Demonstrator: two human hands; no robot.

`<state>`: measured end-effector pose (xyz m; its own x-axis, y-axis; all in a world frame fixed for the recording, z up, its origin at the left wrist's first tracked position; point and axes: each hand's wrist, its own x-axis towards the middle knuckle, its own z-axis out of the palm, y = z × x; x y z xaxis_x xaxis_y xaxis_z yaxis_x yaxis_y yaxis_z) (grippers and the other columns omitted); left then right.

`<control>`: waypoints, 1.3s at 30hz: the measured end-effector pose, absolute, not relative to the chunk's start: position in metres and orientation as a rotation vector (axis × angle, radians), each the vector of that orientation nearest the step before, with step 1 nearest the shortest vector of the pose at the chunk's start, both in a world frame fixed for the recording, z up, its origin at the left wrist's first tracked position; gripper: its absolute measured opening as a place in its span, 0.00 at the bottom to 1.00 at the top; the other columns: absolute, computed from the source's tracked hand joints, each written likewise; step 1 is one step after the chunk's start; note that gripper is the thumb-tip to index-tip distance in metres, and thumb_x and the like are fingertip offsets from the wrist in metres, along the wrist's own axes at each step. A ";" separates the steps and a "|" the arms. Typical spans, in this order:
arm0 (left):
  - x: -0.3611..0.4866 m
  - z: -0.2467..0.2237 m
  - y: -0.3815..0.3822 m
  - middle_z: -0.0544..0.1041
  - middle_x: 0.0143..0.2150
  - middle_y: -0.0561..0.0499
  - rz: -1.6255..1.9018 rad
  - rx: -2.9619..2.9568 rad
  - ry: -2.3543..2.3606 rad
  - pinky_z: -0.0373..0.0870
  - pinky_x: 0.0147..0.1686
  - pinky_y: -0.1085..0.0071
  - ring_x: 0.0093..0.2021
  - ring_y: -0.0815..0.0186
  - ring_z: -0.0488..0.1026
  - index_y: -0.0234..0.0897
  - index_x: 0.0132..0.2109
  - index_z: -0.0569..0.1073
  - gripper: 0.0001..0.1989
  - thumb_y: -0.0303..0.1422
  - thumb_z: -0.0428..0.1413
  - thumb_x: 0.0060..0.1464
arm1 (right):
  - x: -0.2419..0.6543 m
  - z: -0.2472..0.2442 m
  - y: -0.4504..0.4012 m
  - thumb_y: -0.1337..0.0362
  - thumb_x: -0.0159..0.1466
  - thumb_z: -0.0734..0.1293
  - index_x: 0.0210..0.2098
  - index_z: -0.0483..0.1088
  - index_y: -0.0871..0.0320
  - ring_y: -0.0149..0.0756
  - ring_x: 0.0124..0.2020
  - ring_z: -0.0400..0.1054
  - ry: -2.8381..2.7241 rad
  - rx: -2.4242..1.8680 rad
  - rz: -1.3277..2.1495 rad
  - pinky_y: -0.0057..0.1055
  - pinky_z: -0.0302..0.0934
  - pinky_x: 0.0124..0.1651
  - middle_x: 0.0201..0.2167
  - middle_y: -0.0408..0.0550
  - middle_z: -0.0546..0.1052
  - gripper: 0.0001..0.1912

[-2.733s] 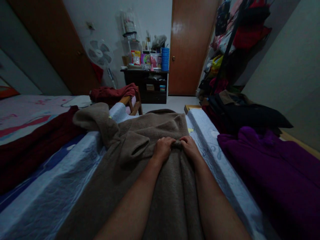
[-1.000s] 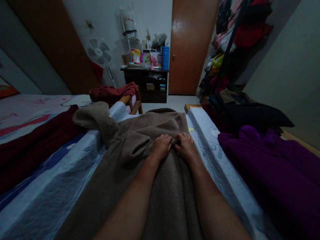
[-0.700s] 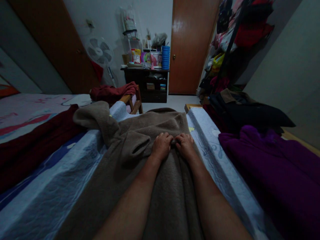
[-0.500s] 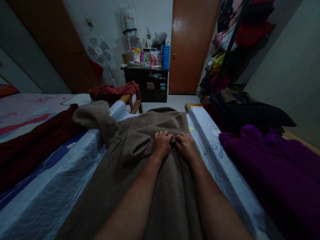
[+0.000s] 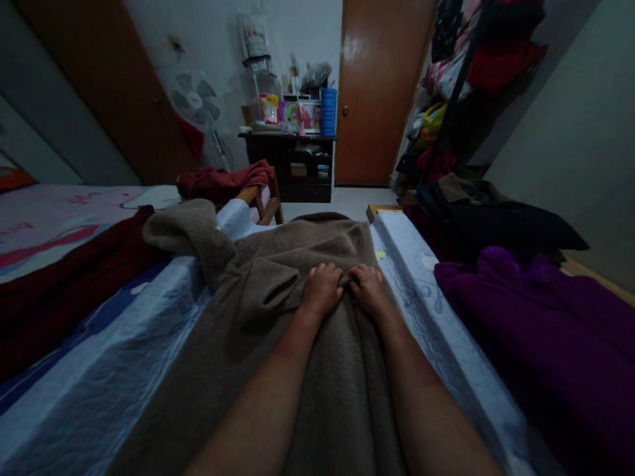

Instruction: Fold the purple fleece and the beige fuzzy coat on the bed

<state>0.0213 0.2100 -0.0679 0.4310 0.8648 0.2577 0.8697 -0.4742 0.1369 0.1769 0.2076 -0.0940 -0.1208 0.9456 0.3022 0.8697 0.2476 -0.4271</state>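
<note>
A brown fleece garment [image 5: 198,370] is spread over the bed, with one sleeve folded out at its upper left and a cuff opening beside my left wrist. Near its upper middle, my left hand [image 5: 323,287] is closed with its fingertips pinching the fabric. My right hand [image 5: 366,284] grips the same fabric just to the right, closed as well. A small fold of cloth shows between the two hands, which are almost touching.
On the right lie a purple garment [image 5: 536,317] and a stack of dark clothes [image 5: 506,218]. A dark red garment [image 5: 89,284] is at the left. Beyond the bed stand a fan [image 5: 196,99], a dark cabinet [image 5: 292,172] and a wooden door [image 5: 381,92].
My fingers have shifted slightly on the fabric, with my left hand a little lower. The garment lies almost as before.
</note>
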 end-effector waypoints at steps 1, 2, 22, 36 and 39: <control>0.022 -0.068 0.210 0.73 0.45 0.49 -0.460 -2.639 -1.600 0.63 0.46 0.62 0.48 0.57 0.66 0.40 0.43 0.71 0.08 0.33 0.57 0.55 | 0.177 -0.094 0.208 0.72 0.60 0.62 0.41 0.72 0.54 0.42 0.47 0.62 -2.013 -1.644 0.198 0.39 0.49 0.52 0.42 0.48 0.73 0.12; 0.023 -0.068 0.210 0.73 0.44 0.49 -0.463 -2.635 -1.597 0.63 0.46 0.62 0.48 0.57 0.66 0.40 0.42 0.71 0.07 0.32 0.57 0.55 | 0.177 -0.094 0.208 0.72 0.60 0.62 0.41 0.72 0.54 0.42 0.47 0.62 -2.007 -1.641 0.198 0.39 0.49 0.52 0.42 0.48 0.73 0.12; -0.003 -0.059 0.212 0.71 0.45 0.46 -0.572 -2.205 -2.037 0.62 0.45 0.61 0.47 0.56 0.65 0.44 0.43 0.75 0.14 0.25 0.47 0.59 | 0.183 -0.101 0.213 0.70 0.60 0.65 0.41 0.73 0.54 0.40 0.46 0.63 -1.952 -1.618 0.265 0.36 0.54 0.52 0.42 0.47 0.73 0.11; -0.040 -0.042 0.207 0.75 0.46 0.43 -0.145 -2.257 -2.196 0.65 0.44 0.57 0.49 0.52 0.68 0.43 0.44 0.77 0.17 0.27 0.44 0.61 | 0.183 -0.100 0.214 0.70 0.60 0.65 0.40 0.73 0.56 0.41 0.46 0.63 -1.943 -1.641 0.313 0.36 0.55 0.53 0.42 0.50 0.72 0.09; -0.041 -0.038 0.205 0.74 0.50 0.42 0.060 -2.440 -2.181 0.66 0.46 0.56 0.52 0.51 0.68 0.41 0.47 0.75 0.14 0.26 0.49 0.56 | 0.182 -0.101 0.214 0.70 0.59 0.64 0.39 0.73 0.57 0.41 0.46 0.63 -1.957 -1.648 0.307 0.36 0.55 0.52 0.41 0.50 0.72 0.10</control>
<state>-0.0411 0.2051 -0.0380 0.1151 0.9867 -0.1149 0.9915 -0.1071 0.0736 0.1822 0.2135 -0.1005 -0.0898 0.9598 0.2660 0.8325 0.2190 -0.5090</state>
